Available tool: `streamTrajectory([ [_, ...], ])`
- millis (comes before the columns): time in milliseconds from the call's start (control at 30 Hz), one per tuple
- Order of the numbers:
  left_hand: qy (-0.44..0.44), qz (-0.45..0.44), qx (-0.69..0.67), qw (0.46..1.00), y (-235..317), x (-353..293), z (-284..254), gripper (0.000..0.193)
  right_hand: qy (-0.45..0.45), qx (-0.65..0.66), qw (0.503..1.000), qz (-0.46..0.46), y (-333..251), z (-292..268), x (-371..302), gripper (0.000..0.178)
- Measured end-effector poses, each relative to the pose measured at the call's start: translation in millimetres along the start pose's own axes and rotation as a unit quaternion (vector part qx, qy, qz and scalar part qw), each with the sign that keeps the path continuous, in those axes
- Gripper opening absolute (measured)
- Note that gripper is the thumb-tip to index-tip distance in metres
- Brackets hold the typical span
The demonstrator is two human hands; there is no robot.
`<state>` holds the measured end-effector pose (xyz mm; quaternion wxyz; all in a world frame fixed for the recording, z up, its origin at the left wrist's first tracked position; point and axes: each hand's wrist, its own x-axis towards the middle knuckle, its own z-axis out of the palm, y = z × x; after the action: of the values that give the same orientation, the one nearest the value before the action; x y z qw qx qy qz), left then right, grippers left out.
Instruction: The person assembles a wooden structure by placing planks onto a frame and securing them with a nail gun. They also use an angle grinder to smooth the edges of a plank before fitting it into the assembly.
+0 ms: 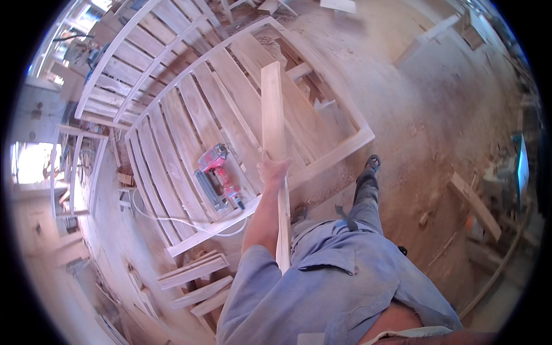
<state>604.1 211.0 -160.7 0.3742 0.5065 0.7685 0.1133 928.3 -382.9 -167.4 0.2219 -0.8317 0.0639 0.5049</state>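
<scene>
My left hand (273, 168) is closed around a long pale wooden board (272, 109). The board stretches from beside my shirt out over a slatted wooden frame (192, 100). Below and left of this hand, a red and grey nail gun (217, 172) lies on the slats close to the frame's near rail. A thin white hose (164, 218) curves from near it off the frame's left side. My right hand does not show.
Another slatted panel (144, 54) stands beyond the frame at upper left. Short stacked boards (195, 270) lie near its front left corner. A loose plank (475, 206) and a clutter of wood sit at right. Sawdust covers the floor (414, 144).
</scene>
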Motion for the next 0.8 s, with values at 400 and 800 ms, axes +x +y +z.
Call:
streamTrajectory([
  [400, 0.102, -0.049, -0.117, 0.987, 163.5, 93.5, 140.8, 0.114, -0.010, 0.100, 0.995, -0.016, -355.7, -216.0, 211.6, 0.018],
  [800, 0.127, -0.160, 0.005, 0.979, 289.4, 220.2, 177.3, 0.110, -0.089, -0.425, 0.874, -0.219, -509.4, -172.6, 208.1, 0.026],
])
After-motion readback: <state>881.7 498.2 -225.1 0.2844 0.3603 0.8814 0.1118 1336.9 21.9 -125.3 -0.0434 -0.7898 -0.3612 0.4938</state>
